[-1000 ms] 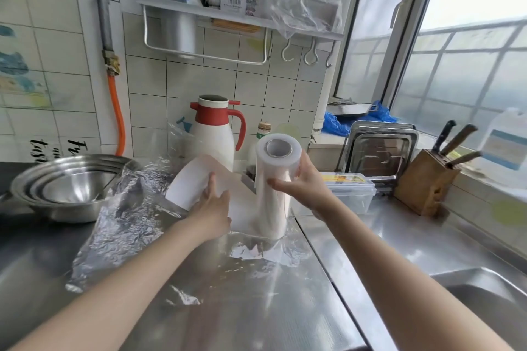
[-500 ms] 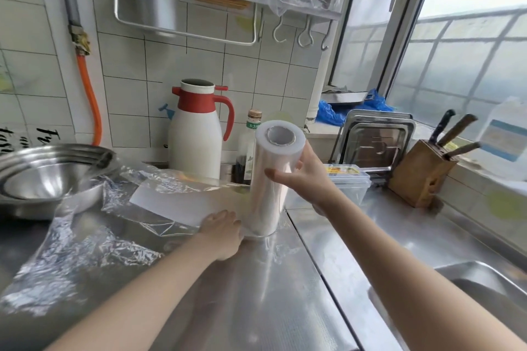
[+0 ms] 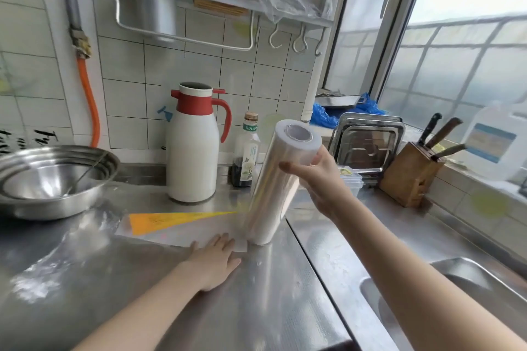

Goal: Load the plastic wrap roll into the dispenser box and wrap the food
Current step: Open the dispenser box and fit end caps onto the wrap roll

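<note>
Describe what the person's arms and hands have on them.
Nothing: both forearms are bare as far as the view reaches, with no sleeves, gloves, watch or bracelets. The left hand and right hand show no rings.

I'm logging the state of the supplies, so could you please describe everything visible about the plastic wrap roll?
The plastic wrap roll is a tall cylinder of glossy clear film wound on a pale hollow core, open at the top. It stands tilted, top leaning right, with its lower end on the steel counter at a paper sheet's edge. The right hand grips its upper part; the left hand lies flat on the sheet beside it.
</note>
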{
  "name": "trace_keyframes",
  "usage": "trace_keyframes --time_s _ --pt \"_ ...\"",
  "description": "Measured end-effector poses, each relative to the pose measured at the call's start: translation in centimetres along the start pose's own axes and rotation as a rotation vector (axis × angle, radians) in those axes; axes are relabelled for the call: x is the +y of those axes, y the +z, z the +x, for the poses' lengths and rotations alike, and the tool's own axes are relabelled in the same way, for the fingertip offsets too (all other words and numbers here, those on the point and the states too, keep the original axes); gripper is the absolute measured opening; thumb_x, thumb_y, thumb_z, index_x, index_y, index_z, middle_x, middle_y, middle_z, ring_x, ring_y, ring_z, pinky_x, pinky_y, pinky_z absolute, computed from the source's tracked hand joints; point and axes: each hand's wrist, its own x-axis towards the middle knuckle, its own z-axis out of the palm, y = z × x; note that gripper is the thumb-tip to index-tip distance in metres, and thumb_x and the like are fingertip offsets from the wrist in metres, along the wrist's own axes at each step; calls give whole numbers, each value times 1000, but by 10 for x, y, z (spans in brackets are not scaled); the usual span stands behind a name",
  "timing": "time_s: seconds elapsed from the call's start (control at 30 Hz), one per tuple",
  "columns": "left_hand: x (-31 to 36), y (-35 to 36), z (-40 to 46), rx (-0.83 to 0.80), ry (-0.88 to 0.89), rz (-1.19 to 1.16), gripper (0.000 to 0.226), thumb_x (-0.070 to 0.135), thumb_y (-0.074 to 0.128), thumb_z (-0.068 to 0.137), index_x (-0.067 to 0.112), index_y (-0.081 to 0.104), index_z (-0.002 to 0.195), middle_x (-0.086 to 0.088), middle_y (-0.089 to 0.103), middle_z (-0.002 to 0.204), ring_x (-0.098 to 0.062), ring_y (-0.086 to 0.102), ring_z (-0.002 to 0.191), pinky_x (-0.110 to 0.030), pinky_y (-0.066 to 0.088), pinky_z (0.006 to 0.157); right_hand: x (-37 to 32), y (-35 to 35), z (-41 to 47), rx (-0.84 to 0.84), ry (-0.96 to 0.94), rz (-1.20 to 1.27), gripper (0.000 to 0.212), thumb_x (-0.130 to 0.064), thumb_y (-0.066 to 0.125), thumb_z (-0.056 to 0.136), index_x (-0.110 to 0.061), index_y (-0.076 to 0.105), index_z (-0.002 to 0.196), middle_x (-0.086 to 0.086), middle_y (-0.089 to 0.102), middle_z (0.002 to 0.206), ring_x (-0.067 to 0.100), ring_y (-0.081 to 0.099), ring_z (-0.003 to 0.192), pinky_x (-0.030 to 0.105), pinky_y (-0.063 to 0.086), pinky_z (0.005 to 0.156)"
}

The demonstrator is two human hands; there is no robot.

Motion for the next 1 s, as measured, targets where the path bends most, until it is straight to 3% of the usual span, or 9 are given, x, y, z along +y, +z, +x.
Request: trace_keyframes --time_s 0.13,0.23,0.4,0.53,0.73,1.0 --pt "-9 1 -11 -32 -12 -26 60 46 16 101 20 2 153 3 -10 162 -13 -7 149 -57 5 118 -17 2 -3 5 13 48 60 15 67 74 -4 49 129 17 63 112 32 60 107 51 47 100" --pt "-17 3 -18 -41 -49 -29 60 45 17 101 20 0 153 3 -12 161 -14 -8 149 -58 6 118 -30 3 -5 21 31 67 61 11 68 75 -2 48 130 24 62 118 39 59 113 53 46 101" --pt "-29 12 -32 -37 -131 -50 61 44 16 101 18 0 153 2 -12 161 -15 -8 149 -57 8 117 -42 12 -11 50 27 51 61 10 71 73 -2 47 129 21 63 114 35 61 108 53 46 101" --pt "-37 19 -45 -13 -188 -63 59 42 14 101 18 -1 153 1 -11 161 -15 -8 149 -58 7 116 -46 21 -17 79 17 25 62 8 73 72 -3 48 128 22 62 118 33 61 108 45 50 97" --pt "-41 23 -63 12 -285 -100 57 39 11 102 17 -2 153 0 -12 161 -15 -9 149 -57 7 116 -50 23 -23 143 18 53 56 7 73 72 -2 51 123 12 66 103 21 64 91 27 52 77" --pt "-31 15 -78 28 -373 -69 50 36 15 102 15 16 148 -4 13 155 -18 13 143 -54 24 109 -33 23 -26 214 51 39 60 6 77 67 -3 51 120 16 64 106 26 63 96 32 53 82"
